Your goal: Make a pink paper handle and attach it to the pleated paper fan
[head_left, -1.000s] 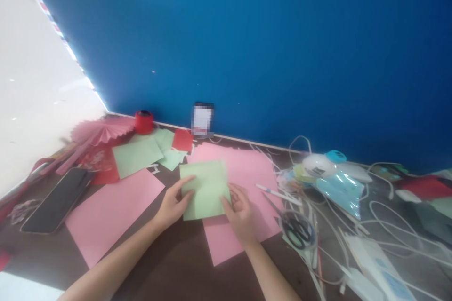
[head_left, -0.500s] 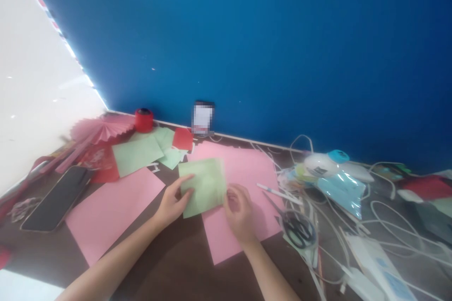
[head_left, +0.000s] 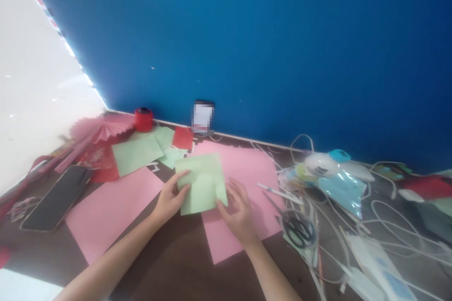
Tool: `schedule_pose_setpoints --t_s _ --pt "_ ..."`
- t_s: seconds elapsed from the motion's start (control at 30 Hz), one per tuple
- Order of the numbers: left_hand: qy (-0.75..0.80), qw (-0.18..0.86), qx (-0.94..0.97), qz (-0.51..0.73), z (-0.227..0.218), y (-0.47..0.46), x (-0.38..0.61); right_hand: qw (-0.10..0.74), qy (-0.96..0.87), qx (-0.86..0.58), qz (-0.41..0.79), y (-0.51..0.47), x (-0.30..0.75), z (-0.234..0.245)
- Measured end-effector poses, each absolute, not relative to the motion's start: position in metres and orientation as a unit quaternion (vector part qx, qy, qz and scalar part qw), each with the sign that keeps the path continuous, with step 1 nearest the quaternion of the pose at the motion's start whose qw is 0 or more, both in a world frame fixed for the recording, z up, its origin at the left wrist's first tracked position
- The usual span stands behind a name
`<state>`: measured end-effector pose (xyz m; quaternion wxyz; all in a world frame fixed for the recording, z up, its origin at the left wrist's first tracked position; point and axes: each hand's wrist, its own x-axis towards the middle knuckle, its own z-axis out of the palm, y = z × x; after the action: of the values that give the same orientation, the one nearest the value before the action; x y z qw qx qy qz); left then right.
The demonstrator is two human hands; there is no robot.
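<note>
A light green sheet of paper, squarish and lightly creased, is held above the table between my two hands. My left hand is closed on its left edge, the thumb on the near face and some fingers partly hidden. At the lower right corner, my right hand has its thumb against the paper, with the other fingers curved beside the right edge. Beneath the green paper lies pink paper, and another pink sheet is to the left of it.
Scissors, a pen and tangled white cables lie to the right. At left are a phone, a pleated pink paper fan, more green sheets and a red roll. A blue wall rises behind.
The green paper has shifted slightly left and up, and its lower right corner now shows bent. My right thumb has moved down and left onto that corner, its fingers more spread.
</note>
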<state>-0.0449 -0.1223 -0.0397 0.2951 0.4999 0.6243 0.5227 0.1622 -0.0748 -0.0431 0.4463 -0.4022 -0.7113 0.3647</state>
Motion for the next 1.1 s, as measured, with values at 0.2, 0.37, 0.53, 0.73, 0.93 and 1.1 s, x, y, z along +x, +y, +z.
schedule_pose_setpoints --t_s 0.2,0.37,0.53,0.73,0.93,1.1 --pt "0.624 0.291 0.499 0.526 -0.044 -0.121 -0.047 0.473 -0.725 -0.411 0.286 -0.071 0.164 -0.047" --pt "0.634 0.291 0.499 0.514 -0.041 -0.122 -0.047 0.464 -0.677 -0.459 0.342 -0.070 0.162 -0.040" --pt "0.645 0.299 0.494 0.500 -0.037 -0.121 -0.045 0.457 -0.569 -0.528 0.435 -0.068 0.160 -0.041" --pt "0.629 0.304 0.516 0.496 -0.039 -0.121 -0.046 0.426 -0.703 -0.450 0.350 -0.070 0.161 -0.046" --pt "0.600 0.311 0.584 0.450 -0.038 -0.126 -0.044 0.452 -0.649 -0.483 0.376 -0.068 0.160 -0.048" --pt "0.606 0.337 0.581 0.426 -0.037 -0.126 -0.044 0.466 -0.522 -0.498 0.512 -0.061 0.166 -0.046"
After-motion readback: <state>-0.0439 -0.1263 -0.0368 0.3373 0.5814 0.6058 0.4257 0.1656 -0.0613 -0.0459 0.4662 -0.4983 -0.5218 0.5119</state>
